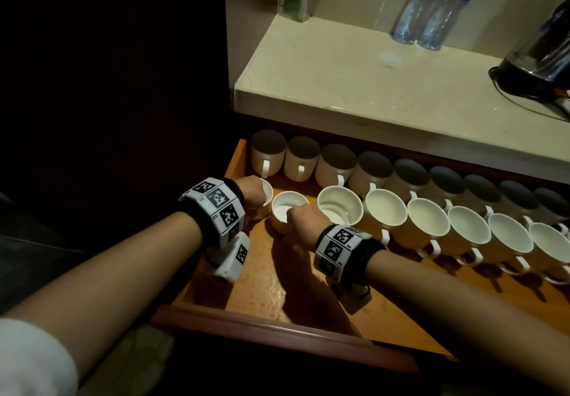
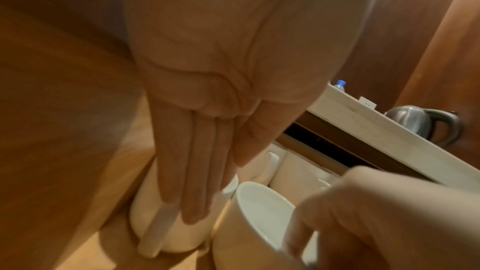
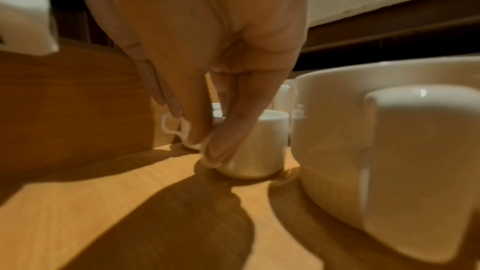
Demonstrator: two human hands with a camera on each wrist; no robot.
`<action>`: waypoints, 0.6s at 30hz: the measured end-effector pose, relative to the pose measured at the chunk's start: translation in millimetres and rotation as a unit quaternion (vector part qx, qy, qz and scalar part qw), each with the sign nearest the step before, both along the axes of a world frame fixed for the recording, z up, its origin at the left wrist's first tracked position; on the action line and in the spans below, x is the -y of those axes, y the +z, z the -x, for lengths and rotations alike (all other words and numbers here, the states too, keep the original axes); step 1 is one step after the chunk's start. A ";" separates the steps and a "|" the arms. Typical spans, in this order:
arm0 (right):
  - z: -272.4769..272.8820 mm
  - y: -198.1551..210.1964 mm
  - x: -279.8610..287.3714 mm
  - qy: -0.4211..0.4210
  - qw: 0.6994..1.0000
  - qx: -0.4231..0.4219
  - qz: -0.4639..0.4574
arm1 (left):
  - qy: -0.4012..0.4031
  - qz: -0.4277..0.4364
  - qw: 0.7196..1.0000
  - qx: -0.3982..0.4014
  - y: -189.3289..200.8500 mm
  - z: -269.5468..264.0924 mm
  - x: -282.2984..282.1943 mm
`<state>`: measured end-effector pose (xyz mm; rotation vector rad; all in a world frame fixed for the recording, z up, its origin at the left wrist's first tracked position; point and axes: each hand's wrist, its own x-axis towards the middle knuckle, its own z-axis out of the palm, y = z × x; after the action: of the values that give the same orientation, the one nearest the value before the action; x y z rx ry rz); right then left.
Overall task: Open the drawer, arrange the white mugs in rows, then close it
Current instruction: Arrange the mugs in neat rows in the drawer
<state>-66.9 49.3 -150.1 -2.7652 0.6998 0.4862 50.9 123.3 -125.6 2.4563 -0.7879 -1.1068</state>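
Observation:
The wooden drawer [image 1: 271, 290] is pulled out under the counter. A back row of white mugs [image 1: 336, 164] stands half under the counter edge, and a front row [image 1: 428, 226] runs to the right with handles toward me. At the left end of the front row my left hand [image 1: 249, 192] lays straight fingers [image 2: 187, 192] against the side of the end mug [image 2: 145, 202], beside its handle. My right hand [image 1: 305, 216] pinches the handle of the neighbouring mug [image 3: 259, 147] between thumb and fingers [image 3: 223, 141]. Both mugs stand upright on the drawer floor.
A pale counter [image 1: 370, 87] overhangs the back of the drawer. On it are two water bottles [image 1: 431, 9], a dark kettle [image 1: 539, 56] with its cord, and a clear holder of sachets [image 1: 296, 0]. The drawer's left wall [image 3: 78, 100] is close to the end mug.

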 end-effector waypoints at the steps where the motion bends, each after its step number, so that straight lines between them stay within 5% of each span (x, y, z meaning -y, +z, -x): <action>1: -2.0 -0.3 0.7 -0.010 1.000 0.000 -0.004 | -0.011 -0.002 1.000 -0.002 -0.1 -0.5 0.3; 18: -11.1 1.1 9.0 -0.078 0.997 0.026 -0.001 | -0.045 -0.025 0.997 0.053 3.7 2.9 3.8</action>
<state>-55.8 40.2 -149.0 -2.6834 0.8927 0.3818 47.9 119.5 -121.9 2.5627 -0.9212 -1.0455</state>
